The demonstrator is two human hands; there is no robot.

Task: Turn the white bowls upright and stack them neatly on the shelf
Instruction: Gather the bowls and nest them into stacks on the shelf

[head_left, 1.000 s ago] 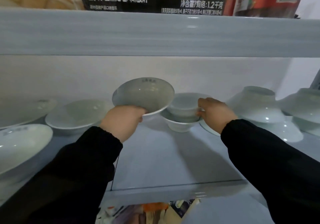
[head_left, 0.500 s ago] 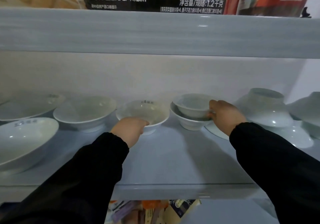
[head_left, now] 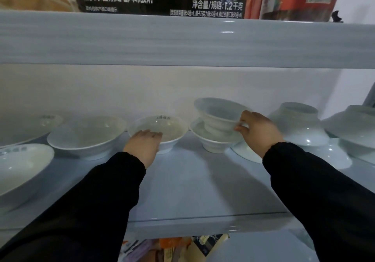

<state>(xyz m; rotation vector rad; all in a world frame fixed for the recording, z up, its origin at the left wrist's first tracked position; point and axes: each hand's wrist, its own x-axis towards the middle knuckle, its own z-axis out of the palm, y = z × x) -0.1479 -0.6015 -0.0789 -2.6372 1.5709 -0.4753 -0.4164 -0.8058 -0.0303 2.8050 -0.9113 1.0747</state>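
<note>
- Nearest, black sleeves point(head_left: 97, 205) reached over the shelf point(head_left: 203, 190).
- Left hand point(head_left: 143, 146) rested on the near rim of an upright wide bowl point(head_left: 164, 124), grip spread flat.
- Right hand point(head_left: 257, 132) pinched the tilted small bowl point(head_left: 217, 112), which sat in a lower bowl point(head_left: 213, 143).
- Farther right stood overturned bowls point(head_left: 298, 125).

Shelf point(head_left: 192, 182): left hand point(head_left: 143, 146) rests on upright bowl point(head_left: 168, 125) rim; right hand point(head_left: 258, 133) pinches small bowl point(head_left: 217, 113), tilted in lower bowl point(head_left: 213, 143).

Mid-frame on the shelf point(head_left: 192, 180) we've got a wide bowl point(head_left: 160, 126) sitting upright, a small bowl point(head_left: 218, 112) tilted in another upright bowl point(head_left: 213, 143), and upside-down bowls point(head_left: 298, 127) stacked far right.
</note>
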